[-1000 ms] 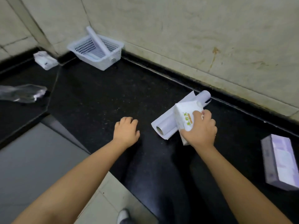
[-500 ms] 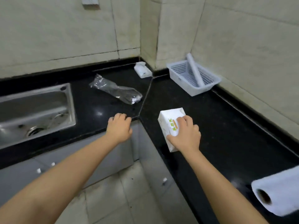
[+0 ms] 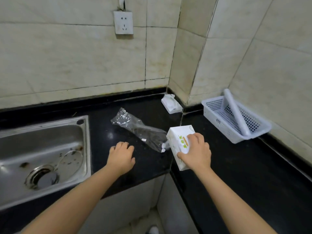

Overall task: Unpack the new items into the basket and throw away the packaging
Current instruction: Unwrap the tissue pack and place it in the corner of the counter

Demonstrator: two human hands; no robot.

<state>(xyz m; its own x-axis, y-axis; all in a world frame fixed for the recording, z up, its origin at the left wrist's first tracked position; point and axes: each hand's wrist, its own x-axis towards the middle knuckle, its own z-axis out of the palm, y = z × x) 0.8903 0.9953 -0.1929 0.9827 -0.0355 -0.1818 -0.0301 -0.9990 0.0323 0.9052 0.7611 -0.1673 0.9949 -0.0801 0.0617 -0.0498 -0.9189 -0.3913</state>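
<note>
White tissue pack (image 3: 179,146) with green and orange print is in your right hand (image 3: 196,153), fingers curled over the top and thumb down the near side, so you've got a proper grip on it. It's held over the corner where the two runs of black countertop (image 3: 236,174) meet, tilted a bit, its far end pointing toward the wall.

Your left hand (image 3: 121,157) is out over the counter just right of the steel sink (image 3: 43,154), fingers loosely curled downward and holding nothing. Can't tell if the fingertips actually touch the stone or just hover.

Between your hands and a little further back lies a crumpled clear plastic wrapper (image 3: 140,130), lying flat on the counter, its near end just beside the tissue pack. Further back in the corner sits a second small white pack (image 3: 171,103), looks like its top is torn open.

Over on the right, the white plastic basket (image 3: 221,125) is pushed up against the tiled wall, well apart from the pack you're holding. One long white roll (image 3: 236,114) is in it already, leaning diagonally with its far end sticking up over the rim against the wall.

Wall socket (image 3: 123,22) sits up high above the sink side.
</note>
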